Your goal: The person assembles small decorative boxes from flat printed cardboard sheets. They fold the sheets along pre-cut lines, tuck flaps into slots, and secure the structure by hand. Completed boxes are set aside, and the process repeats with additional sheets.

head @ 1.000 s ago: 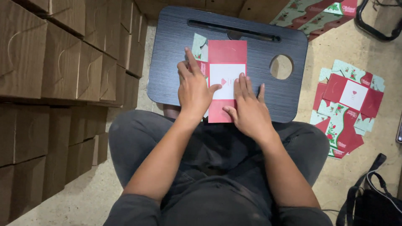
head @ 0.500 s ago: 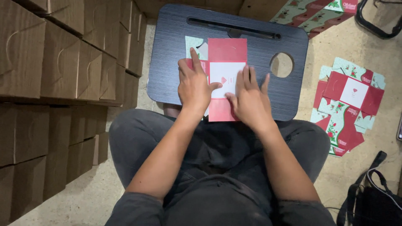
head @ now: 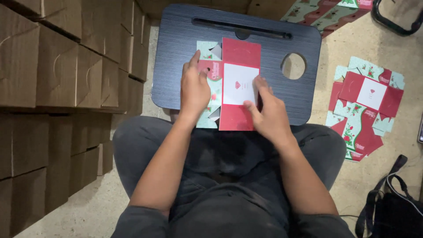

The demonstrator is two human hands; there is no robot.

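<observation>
A flat red, white and mint-green printed carton blank (head: 238,83) lies on a dark lap desk (head: 176,44) across my knees. My left hand (head: 194,88) presses flat on the blank's left side flaps, fingers pointing away from me. My right hand (head: 266,110) rests on the blank's right edge, with its fingertips curled at the edge of the red and white panel. Neither hand lifts the blank off the desk.
Stacks of brown cardboard boxes (head: 53,79) rise along the left. A pile of unfolded printed blanks (head: 365,105) lies on the floor at right, more (head: 326,11) beyond the desk. A black bag (head: 392,207) sits at lower right. The desk has a round hole (head: 293,66).
Both hands slid apart: the left moved to the blank's left flaps, the right shifted to its right edge. The red and white centre panel is now uncovered.
</observation>
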